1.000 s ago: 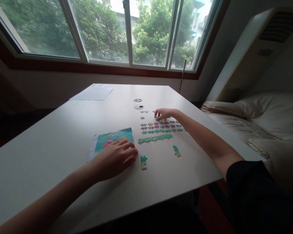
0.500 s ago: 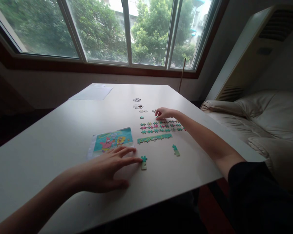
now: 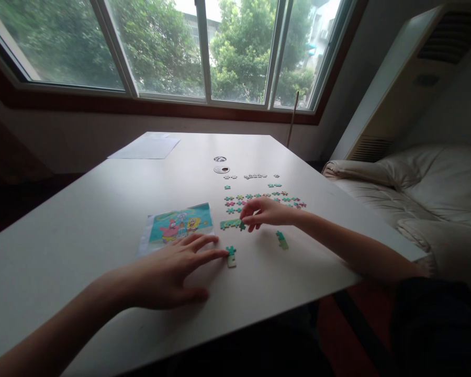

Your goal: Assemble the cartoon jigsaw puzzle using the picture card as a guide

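Observation:
My right hand (image 3: 262, 212) pinches a dark green puzzle piece (image 3: 242, 225) above the joined green puzzle strip (image 3: 228, 224), hiding part of that strip. My left hand (image 3: 180, 272) lies spread on the table, its index fingertip touching a small pair of joined puzzle pieces (image 3: 231, 256). Partly under its fingers is the picture sheet (image 3: 180, 222) with cartoon figures on a teal background. Loose puzzle pieces (image 3: 259, 197) lie in rows beyond my right hand. Another joined pair of pieces (image 3: 281, 240) rests to the right, below that hand.
Two small round items (image 3: 221, 169) lie beyond the rows, near pale pieces (image 3: 255, 176). Sheets of paper (image 3: 145, 147) sit at the far left of the white table (image 3: 82, 225). A cream sofa (image 3: 427, 188) stands on the right, a window (image 3: 165, 52) behind.
My right hand has come nearer and slightly left from the far rows, carrying a green puzzle piece to the joined strip. My left hand stays almost still.

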`<state>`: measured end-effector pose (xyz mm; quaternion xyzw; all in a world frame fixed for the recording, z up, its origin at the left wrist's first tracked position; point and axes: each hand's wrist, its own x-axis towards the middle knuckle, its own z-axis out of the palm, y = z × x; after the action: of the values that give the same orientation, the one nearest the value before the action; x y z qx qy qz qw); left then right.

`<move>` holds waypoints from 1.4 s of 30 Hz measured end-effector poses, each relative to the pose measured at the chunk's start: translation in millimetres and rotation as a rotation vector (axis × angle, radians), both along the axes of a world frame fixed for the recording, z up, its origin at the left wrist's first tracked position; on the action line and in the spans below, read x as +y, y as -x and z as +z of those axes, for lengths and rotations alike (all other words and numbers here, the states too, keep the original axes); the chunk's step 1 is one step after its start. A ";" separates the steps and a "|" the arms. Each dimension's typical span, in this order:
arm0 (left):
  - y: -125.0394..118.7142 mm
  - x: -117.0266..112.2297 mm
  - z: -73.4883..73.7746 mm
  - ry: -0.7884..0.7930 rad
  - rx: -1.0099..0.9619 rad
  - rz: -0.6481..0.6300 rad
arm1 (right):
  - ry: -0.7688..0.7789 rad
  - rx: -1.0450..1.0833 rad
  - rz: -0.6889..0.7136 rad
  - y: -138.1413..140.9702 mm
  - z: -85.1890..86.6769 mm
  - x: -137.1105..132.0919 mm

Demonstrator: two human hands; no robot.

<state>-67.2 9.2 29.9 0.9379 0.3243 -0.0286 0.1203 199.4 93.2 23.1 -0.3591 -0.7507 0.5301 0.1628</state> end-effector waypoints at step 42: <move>-2.0 -0.3 -0.4 -0.028 -0.078 -0.027 | -0.652 -0.169 -0.048 20.2 -16.4 -18.3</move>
<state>-65.2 8.9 29.5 0.9442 0.3069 0.0109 0.1191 179.2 74.8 6.7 -0.3482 -0.8830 0.2264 0.2188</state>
